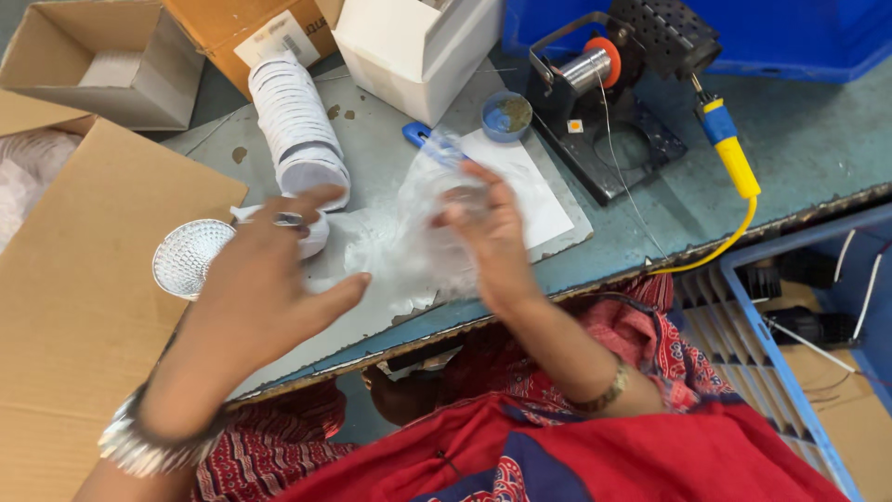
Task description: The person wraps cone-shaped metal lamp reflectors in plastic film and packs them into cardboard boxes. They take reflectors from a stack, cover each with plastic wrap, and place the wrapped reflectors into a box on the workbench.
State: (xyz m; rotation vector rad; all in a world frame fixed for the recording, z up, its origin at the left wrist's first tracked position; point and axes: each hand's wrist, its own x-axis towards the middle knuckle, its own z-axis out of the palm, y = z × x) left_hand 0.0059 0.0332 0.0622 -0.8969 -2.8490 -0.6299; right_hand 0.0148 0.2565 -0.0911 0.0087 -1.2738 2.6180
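My right hand (491,244) grips a crumpled clear plastic bag (423,218) with a round clear piece inside it, held just above the worktable (818,139). My left hand (265,279) hovers beside the bag with fingers spread and a ring on one finger; it holds nothing. A faceted silver reflector cup (189,256) lies just left of that hand. A white round housing (311,234) sits partly hidden behind its fingers. A leaning stack of white round discs (295,121) stands further back.
Cardboard flap (74,307) and open cardboard boxes (102,60) at left. White box (418,46) at back. Soldering iron (729,153) with yellow handle, its black stand with solder spool (595,70), small blue dish (506,116), white paper (530,191). Blue crate (799,335) at right.
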